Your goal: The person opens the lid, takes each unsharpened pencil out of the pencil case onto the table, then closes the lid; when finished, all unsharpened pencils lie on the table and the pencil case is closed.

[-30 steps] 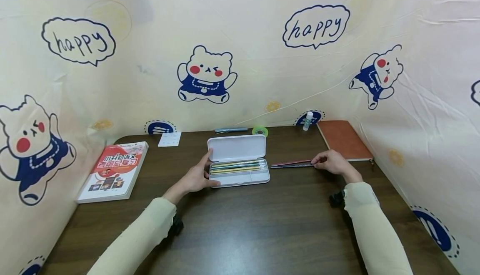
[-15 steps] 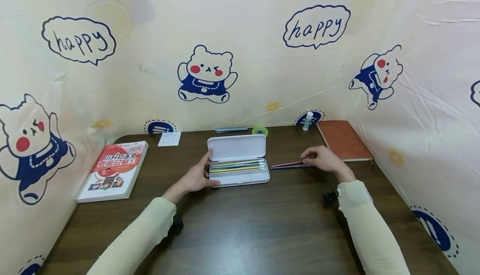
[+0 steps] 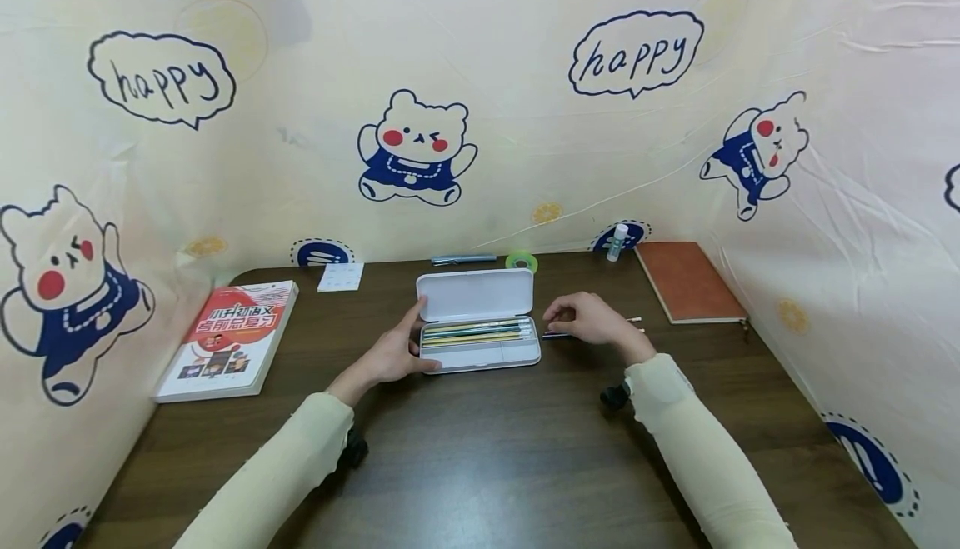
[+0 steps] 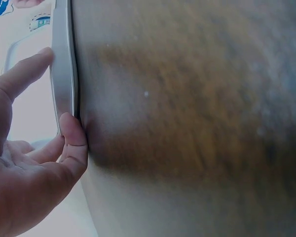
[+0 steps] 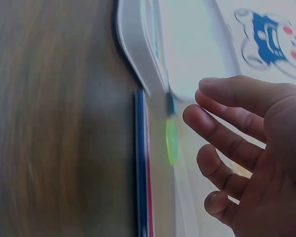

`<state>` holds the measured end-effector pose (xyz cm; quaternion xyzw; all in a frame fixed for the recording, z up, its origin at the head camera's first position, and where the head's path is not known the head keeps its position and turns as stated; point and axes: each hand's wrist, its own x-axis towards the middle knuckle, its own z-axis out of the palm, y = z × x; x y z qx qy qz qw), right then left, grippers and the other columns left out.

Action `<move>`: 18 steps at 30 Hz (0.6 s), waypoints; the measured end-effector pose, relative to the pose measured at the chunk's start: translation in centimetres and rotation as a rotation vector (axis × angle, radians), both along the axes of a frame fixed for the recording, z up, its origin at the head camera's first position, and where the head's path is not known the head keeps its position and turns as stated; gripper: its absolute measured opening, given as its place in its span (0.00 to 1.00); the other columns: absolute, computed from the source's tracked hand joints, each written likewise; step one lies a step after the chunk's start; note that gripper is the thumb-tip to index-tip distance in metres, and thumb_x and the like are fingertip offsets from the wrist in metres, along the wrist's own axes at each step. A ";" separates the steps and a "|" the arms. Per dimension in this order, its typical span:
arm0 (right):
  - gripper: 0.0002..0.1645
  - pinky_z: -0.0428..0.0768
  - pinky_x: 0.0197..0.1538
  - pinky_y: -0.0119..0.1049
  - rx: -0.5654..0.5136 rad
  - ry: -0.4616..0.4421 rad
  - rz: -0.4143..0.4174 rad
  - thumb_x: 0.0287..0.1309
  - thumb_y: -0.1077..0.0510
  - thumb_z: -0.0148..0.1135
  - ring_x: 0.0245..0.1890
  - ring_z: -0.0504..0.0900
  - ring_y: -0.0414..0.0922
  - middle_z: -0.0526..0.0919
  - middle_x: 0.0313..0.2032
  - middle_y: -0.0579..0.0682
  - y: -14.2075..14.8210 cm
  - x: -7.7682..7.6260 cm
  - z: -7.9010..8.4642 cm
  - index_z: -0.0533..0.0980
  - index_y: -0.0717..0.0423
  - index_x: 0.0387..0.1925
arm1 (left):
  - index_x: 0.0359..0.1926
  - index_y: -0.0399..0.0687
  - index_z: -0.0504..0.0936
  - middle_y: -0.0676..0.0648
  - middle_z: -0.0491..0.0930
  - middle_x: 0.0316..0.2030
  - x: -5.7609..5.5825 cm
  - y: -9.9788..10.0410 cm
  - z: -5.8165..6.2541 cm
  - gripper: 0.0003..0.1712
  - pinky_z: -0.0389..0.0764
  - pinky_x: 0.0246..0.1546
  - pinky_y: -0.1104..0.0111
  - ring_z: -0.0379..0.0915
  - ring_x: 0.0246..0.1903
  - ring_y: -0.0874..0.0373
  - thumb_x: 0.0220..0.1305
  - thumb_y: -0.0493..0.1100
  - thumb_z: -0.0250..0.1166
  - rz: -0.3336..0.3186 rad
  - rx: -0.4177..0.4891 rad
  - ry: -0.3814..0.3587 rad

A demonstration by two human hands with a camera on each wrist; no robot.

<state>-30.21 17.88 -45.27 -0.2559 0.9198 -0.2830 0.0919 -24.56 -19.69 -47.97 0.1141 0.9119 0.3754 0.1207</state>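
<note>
From here I see a smooth, dark wood-grain table (image 3: 480, 466) stretching broadly on the near side. Beyond, the left hand (image 3: 390, 353) grips the left end of an open, white, round-cornered case (image 3: 519, 356) holding pencils (image 3: 476, 333). Just right, the loosely curled right hand (image 3: 592, 320), fingertips apart, hovers over slim blue and red sticks (image 5: 140, 173). Farther right lies a flat brown notebook (image 3: 693, 282); cream bear-printed cloth (image 3: 510, 49) hangs behind.

Study corner: wood-grain desk (image 3: 480, 474), thick textbook (image 3: 228, 341), brown notebook (image 3: 692, 282), open pencil case (image 3: 475, 356); cartoon-bear sheeting (image 3: 517, 49) around desk.
</note>
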 end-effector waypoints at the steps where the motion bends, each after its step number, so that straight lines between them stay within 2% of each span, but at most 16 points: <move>1: 0.09 0.75 0.43 0.38 0.001 -0.001 0.010 0.63 0.55 0.67 0.36 0.77 0.42 0.88 0.40 0.45 -0.5 0.0 -0.1 0.85 0.51 0.44 | 0.80 0.58 0.36 0.40 0.72 0.64 0.0 0.0 0.0 0.69 0.73 0.39 0.66 0.71 0.39 0.54 0.53 0.47 0.78 0.000 -0.001 -0.001; 5: 0.08 0.75 0.43 0.37 0.012 -0.002 0.050 0.63 0.56 0.67 0.35 0.77 0.42 0.88 0.41 0.45 -2.3 0.1 -0.5 0.85 0.50 0.43 | 0.80 0.59 0.37 0.42 0.72 0.64 -0.1 0.1 0.0 0.68 0.73 0.39 0.66 0.72 0.39 0.54 0.53 0.48 0.78 0.005 -0.003 -0.005; 10: 0.07 0.78 0.48 0.40 0.046 0.006 0.082 0.62 0.58 0.67 0.37 0.78 0.41 0.88 0.40 0.45 -3.6 0.1 -0.9 0.85 0.49 0.41 | 0.80 0.58 0.37 0.41 0.72 0.65 -0.2 0.1 -0.1 0.68 0.73 0.39 0.66 0.72 0.38 0.55 0.53 0.48 0.78 -0.002 -0.004 0.001; 18: 0.06 0.78 0.48 0.41 0.098 0.025 0.082 0.62 0.59 0.67 0.37 0.77 0.41 0.87 0.37 0.45 -4.7 0.2 -1.2 0.85 0.50 0.41 | 0.80 0.59 0.37 0.41 0.72 0.65 -0.2 0.1 -0.1 0.69 0.73 0.38 0.66 0.72 0.38 0.55 0.52 0.48 0.79 0.008 -0.005 -0.009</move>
